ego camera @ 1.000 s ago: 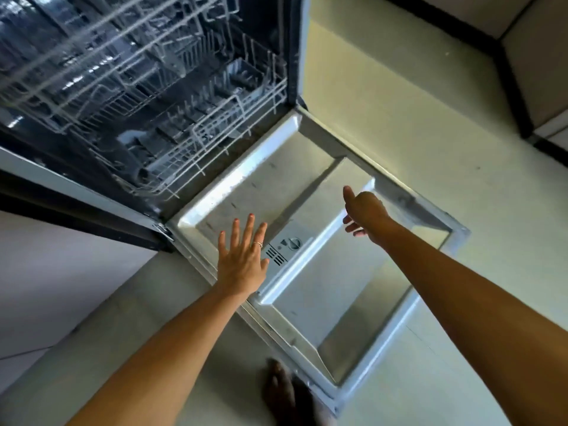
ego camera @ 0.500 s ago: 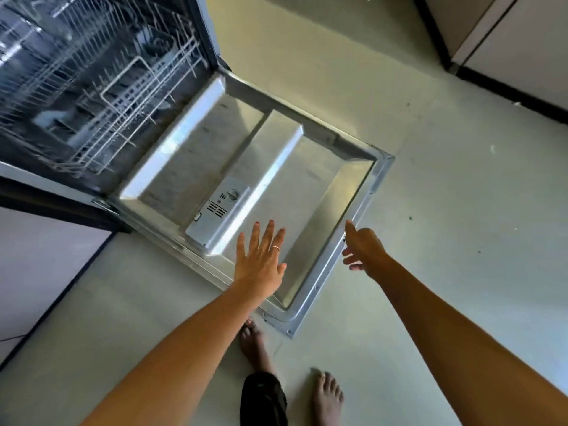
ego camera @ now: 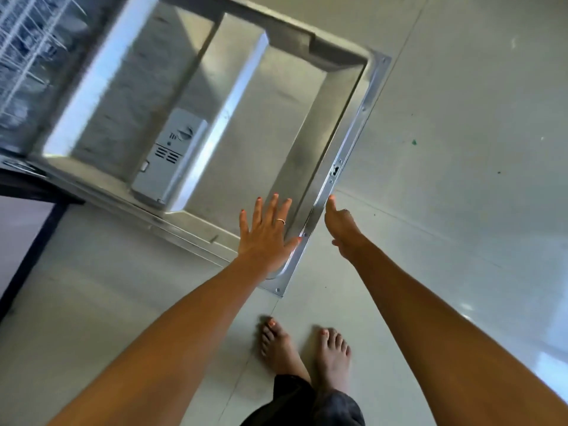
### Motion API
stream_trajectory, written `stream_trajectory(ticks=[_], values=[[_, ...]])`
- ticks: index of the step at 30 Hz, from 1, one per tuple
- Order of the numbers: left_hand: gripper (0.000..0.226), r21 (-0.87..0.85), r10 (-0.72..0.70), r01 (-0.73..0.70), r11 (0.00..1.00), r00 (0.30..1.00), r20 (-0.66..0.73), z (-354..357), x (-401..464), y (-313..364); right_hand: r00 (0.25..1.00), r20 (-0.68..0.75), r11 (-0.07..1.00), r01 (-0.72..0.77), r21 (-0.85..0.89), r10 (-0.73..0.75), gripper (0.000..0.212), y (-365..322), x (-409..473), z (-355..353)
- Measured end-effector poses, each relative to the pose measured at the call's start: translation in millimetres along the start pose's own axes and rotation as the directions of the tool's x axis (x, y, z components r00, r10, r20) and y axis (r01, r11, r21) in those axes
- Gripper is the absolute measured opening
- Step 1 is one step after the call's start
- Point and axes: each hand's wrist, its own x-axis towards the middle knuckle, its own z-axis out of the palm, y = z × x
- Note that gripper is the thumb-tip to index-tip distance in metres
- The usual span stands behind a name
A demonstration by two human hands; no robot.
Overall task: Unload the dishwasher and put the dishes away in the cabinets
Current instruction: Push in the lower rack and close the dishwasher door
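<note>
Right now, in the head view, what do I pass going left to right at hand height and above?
Rack → detergent dispenser → left hand → door's metal edge strip → right hand → green speck on the floor.

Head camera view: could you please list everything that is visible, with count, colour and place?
dishwasher door: one, silver steel, lying open, upper centre
detergent dispenser: one, grey, set in the inner door panel, left of centre
dish rack: one, white wire, blurred, top left corner; contents cannot be told
cabinet front: one, pale with a dark edge, far left
floor: pale tiles, with a few small dark specks at the right
feet: two, bare, bottom centre, near the door corner
left hand: one, fingers straight, ring on one finger, over the near corner of the door
right hand: one, just beyond the door's front edge; holds nothing visible
</note>
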Motion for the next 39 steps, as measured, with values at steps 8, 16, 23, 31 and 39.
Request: stream_trajectory(ticks=[8,16,23,31,39], values=[[0.064,0.153,0.285,-0.270,0.951,0.954,-0.091,47,18,-12,0.990,0.142,0.928,-0.072,0.366,0.021,0.087,30,47,38],[0.059,0.159,0.304,-0.286,0.945,0.947,-0.108,47,17,-13,0.982,0.185,0.900,-0.105,0.423,0.027,0.090,20,35,39],[0.062,0.040,0.279,-0.276,0.960,0.947,-0.161,-27,-45,-5,0.995,0.064,0.909,-0.092,0.407,0.072,0.094,-20,-59,23],[0.062,-0.017,0.177,-0.199,0.980,0.904,-0.389,-187,-141,-39,0.998,0.036,0.906,-0.058,0.419,0.047,0.086,-137,-222,20],[0.090,-0.094,-0.112,0.071,0.993,0.811,-0.575,-314,-199,-93,0.979,0.002,0.937,0.197,0.287,-0.206,0.045,-246,-337,52]])
